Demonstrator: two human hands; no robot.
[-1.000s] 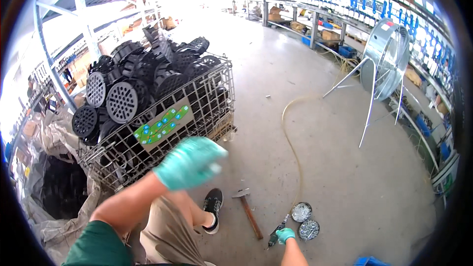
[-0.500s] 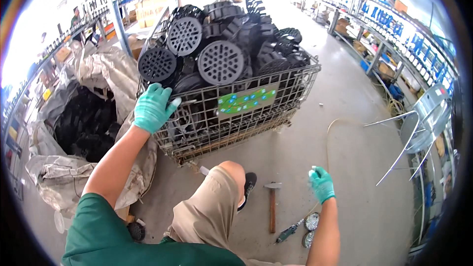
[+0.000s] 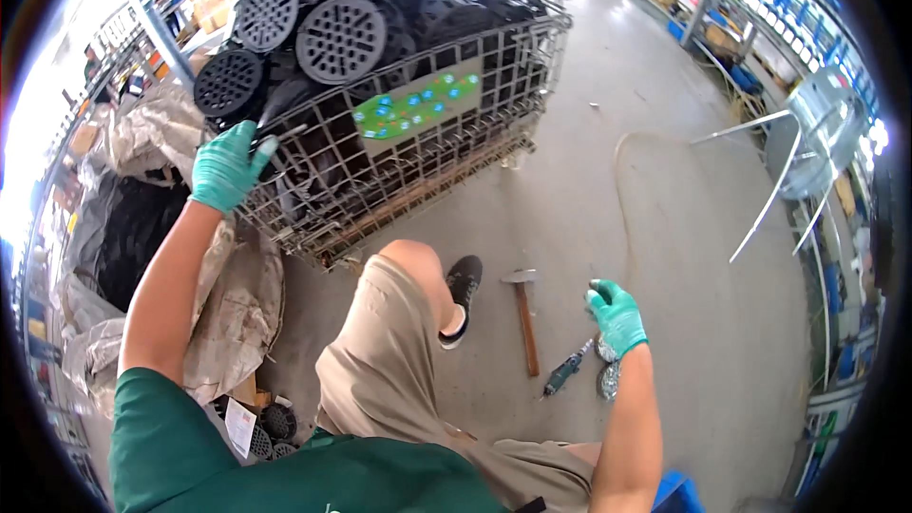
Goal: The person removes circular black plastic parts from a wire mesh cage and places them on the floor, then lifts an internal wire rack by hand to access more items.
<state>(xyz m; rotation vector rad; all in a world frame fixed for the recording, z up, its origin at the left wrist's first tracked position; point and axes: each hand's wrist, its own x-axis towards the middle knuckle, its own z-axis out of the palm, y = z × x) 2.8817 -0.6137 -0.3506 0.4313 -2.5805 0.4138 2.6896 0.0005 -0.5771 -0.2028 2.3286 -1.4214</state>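
My left hand (image 3: 228,168), in a green glove, is closed over the top rim of a wire mesh basket (image 3: 418,166) at its near left corner. The basket is heaped with black perforated round plastic parts (image 3: 340,40). My gloved right hand (image 3: 617,318) hangs above the floor with its fingers curled together. Whether anything is between them cannot be made out. Below it lie two round silvery pieces (image 3: 608,382), partly behind my hand and wrist, and a slim green handheld tool (image 3: 567,372). A hammer (image 3: 527,328) with a wooden handle lies left of these.
A large pale sack (image 3: 242,323) holding black parts stands left of the basket. More round black parts (image 3: 277,423) lie by my left side. A metal stool (image 3: 822,133) lies tipped over at the right, near shelving (image 3: 731,28). A thin hose (image 3: 622,180) curves across the floor.
My view has shifted, so the basket and sack sit farther up and left. My left hand stays at the basket's corner. My right hand remains above the silvery pieces, its fingers still curled.
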